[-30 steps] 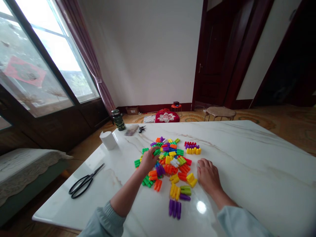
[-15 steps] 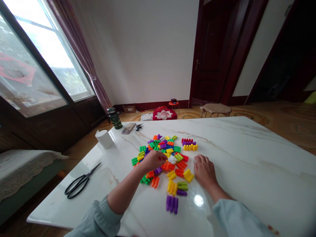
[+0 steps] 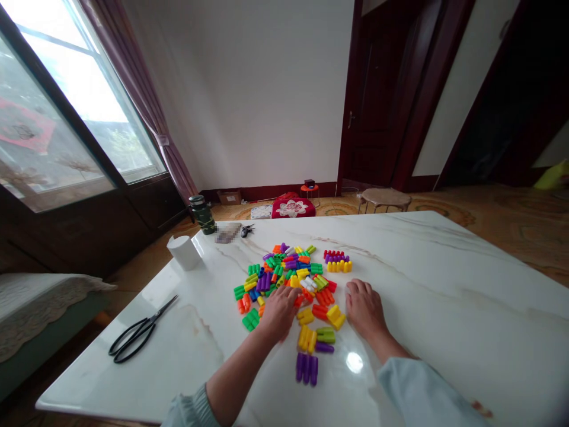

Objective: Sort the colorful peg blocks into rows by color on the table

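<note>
A heap of small bright plastic blocks [image 3: 288,273] in several colours lies on a white marble table [image 3: 444,296]. My left hand [image 3: 279,309] lies palm down over the near middle of the heap, fingers curled onto orange and red blocks; what it holds, if anything, is hidden. Just right of the heap, my right hand [image 3: 363,307] rests flat on the table with its fingers stretched out and nothing in it. A joined stack of red, purple and yellow blocks [image 3: 338,261] stands apart behind it. A purple block [image 3: 306,367] lies nearest me.
Black scissors [image 3: 137,335] lie near the table's left edge. At the far left corner stand a white roll [image 3: 183,251], a dark camouflage bottle [image 3: 203,214], a phone [image 3: 228,232] and keys [image 3: 246,230]. A stool [image 3: 383,200] and red cushion [image 3: 291,208] sit on the floor beyond.
My left hand has drawn back from the far left of the heap to its near middle. Some blocks at the left have shifted. My right hand has stayed in place.
</note>
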The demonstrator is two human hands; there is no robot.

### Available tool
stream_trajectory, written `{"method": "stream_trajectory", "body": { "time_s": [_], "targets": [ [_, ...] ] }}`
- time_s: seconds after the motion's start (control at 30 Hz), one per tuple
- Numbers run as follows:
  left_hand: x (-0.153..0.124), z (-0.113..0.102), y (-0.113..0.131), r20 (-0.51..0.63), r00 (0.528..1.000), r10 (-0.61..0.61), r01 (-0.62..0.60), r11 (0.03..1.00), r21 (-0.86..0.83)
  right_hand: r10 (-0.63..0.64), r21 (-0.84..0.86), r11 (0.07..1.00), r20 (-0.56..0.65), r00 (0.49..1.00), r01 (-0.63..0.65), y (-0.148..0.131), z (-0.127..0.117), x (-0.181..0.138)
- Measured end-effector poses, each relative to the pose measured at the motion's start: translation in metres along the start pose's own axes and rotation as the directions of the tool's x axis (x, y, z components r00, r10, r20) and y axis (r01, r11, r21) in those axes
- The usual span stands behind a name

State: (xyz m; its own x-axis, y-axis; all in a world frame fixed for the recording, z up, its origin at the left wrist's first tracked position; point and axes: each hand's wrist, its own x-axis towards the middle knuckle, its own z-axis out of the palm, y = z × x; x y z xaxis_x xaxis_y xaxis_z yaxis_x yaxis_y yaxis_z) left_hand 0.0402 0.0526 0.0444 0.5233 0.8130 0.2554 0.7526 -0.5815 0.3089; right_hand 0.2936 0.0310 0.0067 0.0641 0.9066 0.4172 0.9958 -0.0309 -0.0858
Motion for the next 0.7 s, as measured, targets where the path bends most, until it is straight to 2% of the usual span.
{"method": "stream_trajectory", "body": {
  "time_s": [0.1,0.2,0.27,0.37,0.43,0.47,0.53,0.6,0.63,0.7],
  "targets": [
    [0.000,0.001,-0.004,-0.141,0.981,-0.134,0.109,0.979,-0.175,0.008,0.006,1.000,0.013,1.000,-0.008,-0.001,-0.001,0.000],
    [0.005,0.001,-0.005,-0.255,0.913,-0.320,0.182,0.876,-0.448,0.010,0.004,1.000,0.018,1.000,-0.010,-0.001,-0.002,0.000],
    [0.011,0.001,-0.003,-0.229,0.879,-0.418,0.178,0.734,-0.655,0.007,0.003,1.000,0.020,1.000,-0.007,-0.001,-0.002,0.000],
    [0.023,0.004,0.005,-0.081,0.892,-0.444,0.167,0.492,-0.855,0.002,0.007,1.000,0.015,1.000,-0.003,-0.002,-0.003,0.000],
    [0.032,0.006,0.013,-0.005,0.914,-0.405,0.192,0.444,-0.875,0.005,0.015,1.000,0.005,1.000,-0.005,-0.002,-0.003,0.000],
    [0.037,0.007,0.018,0.006,0.922,-0.386,0.205,0.478,-0.854,0.006,0.019,1.000,0.001,1.000,-0.006,-0.003,-0.003,0.000],
    [0.049,0.008,0.028,-0.023,0.940,-0.340,0.211,0.633,-0.745,0.008,0.025,1.000,-0.003,1.000,-0.008,-0.003,-0.004,-0.001],
    [0.062,0.008,0.038,-0.061,0.970,-0.235,0.167,0.830,-0.531,0.009,0.030,1.000,-0.003,1.000,-0.009,-0.003,-0.004,-0.001],
    [0.069,0.009,0.043,-0.061,0.983,-0.175,0.134,0.898,-0.418,0.010,0.032,0.999,-0.004,1.000,-0.010,-0.003,-0.004,-0.001],
    [0.083,0.013,0.050,-0.021,0.996,-0.083,0.075,0.964,-0.257,0.011,0.036,0.999,-0.004,1.000,-0.011,-0.003,-0.005,-0.001]
  ]
}}
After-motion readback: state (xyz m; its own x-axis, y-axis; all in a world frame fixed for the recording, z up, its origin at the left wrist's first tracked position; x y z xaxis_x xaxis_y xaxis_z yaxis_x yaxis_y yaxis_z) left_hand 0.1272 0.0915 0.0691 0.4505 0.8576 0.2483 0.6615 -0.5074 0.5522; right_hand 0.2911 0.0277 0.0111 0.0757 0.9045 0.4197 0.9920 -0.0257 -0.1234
